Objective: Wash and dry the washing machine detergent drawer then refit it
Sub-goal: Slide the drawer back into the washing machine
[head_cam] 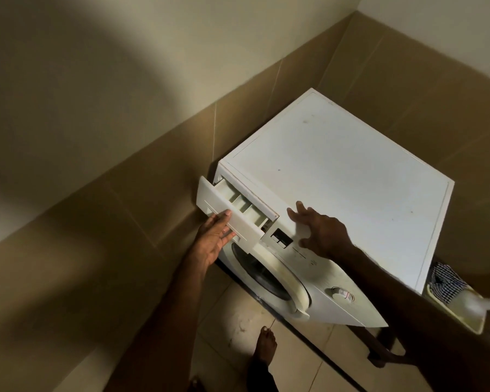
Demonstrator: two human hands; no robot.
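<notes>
Two bare hands at a white front-loading washing machine (337,176) standing in a corner of tan-tiled wall (125,207). White plastic detergent drawer (232,210) sits partly pulled out of its slot at the machine's upper front corner, on the side nearest the wall; three open compartments visible behind its flat front panel. Left hand (214,239) is under and against the drawer's front panel, palm up, fingers curled onto the panel's lower edge, holding it. Right hand (320,230) is apart from the drawer, just beside it over the control panel, fingers spread and straight, fingertips touching or just above the machine's top front edge; cannot tell which. Small dark display window (280,239) lies between the drawer and the right hand. Round white door (269,278) with dark glass sits below the drawer; round white program dial (342,294) further along the panel. One bare foot (265,349) on the pale tiled floor (232,321) in front of the machine. Cream plastic basket (475,323) with checked cloth (447,281) stands beside the machine's far side.
</notes>
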